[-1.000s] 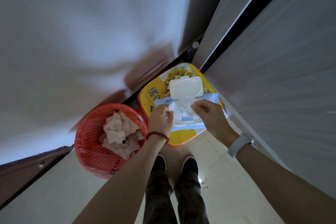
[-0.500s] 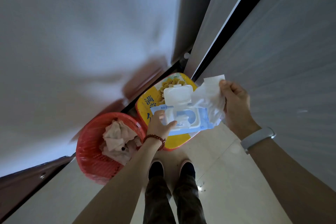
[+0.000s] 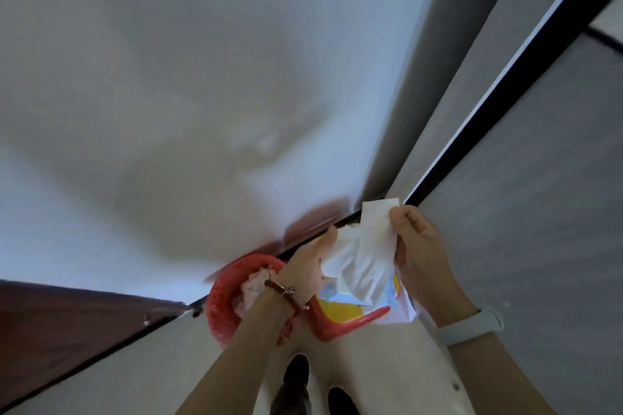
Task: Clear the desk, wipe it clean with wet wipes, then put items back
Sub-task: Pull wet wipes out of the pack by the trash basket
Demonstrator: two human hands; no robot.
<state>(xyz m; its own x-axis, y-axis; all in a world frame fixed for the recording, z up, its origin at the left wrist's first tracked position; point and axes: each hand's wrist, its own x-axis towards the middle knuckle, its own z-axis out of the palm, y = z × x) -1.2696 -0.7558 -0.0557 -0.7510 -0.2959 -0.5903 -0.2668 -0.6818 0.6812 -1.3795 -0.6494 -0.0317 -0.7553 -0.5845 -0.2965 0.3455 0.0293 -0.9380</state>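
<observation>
Over a pale floor beside a red bin (image 3: 224, 310), both hands pinch one wet wipe (image 3: 365, 263): right hand (image 3: 419, 246) high at its far end, left hand (image 3: 308, 268) lower, its long axis running near-far.

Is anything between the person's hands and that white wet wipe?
No. The crumpled white wet wipe is already held directly by both hands: the right hand pinches its upper edge, and the left hand touches its left side. Nothing visible separates them. The desk is not clearly identifiable here.
</observation>
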